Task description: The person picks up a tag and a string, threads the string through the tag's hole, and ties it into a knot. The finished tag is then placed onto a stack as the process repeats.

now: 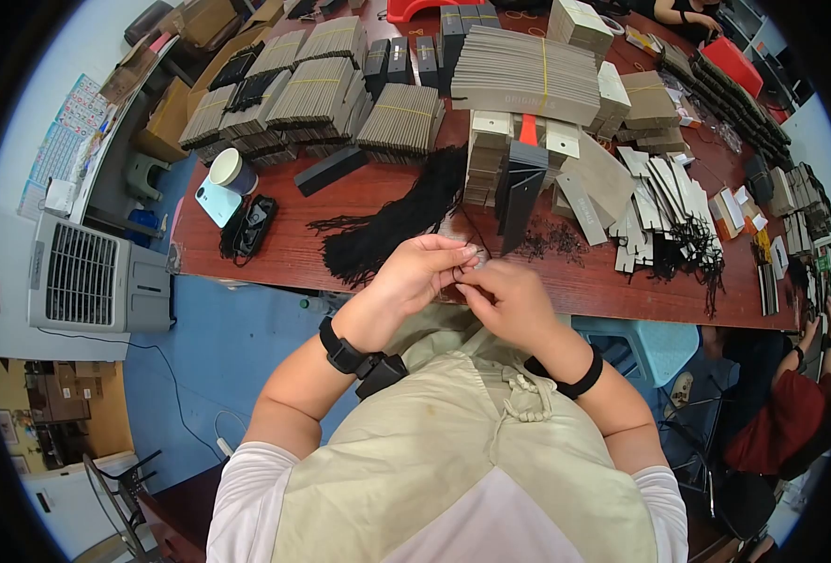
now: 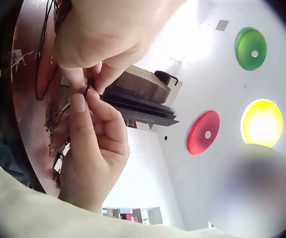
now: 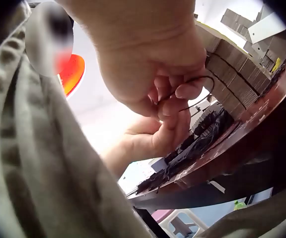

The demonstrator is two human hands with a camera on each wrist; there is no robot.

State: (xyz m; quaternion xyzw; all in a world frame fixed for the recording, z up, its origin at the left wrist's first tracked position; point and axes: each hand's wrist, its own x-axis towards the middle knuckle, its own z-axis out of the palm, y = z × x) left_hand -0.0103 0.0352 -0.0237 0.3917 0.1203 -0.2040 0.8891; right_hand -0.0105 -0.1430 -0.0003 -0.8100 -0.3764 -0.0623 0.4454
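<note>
A thin black cord (image 3: 213,85) is pinched between the fingers of both hands, close over the table's near edge. My left hand (image 1: 416,272) grips it with thumb and fingertips; my right hand (image 1: 512,298) pinches it right beside, the fingertips nearly meeting. In the right wrist view the cord bends in a loop out from the fingers. The spot where the fingertips meet is partly hidden. Just beyond the left hand lies a thick bundle of black cords (image 1: 387,225). Dark narrow cards (image 1: 521,197) stand upright beyond the right hand.
Tall stacks of grey cards (image 1: 528,75) rise at the back of the red-brown table (image 1: 275,249). To the right lies a pile of white tags (image 1: 659,202) with black strings. A paper cup (image 1: 233,172) and a phone (image 1: 217,204) are at left. A blue stool (image 1: 655,347) stands below.
</note>
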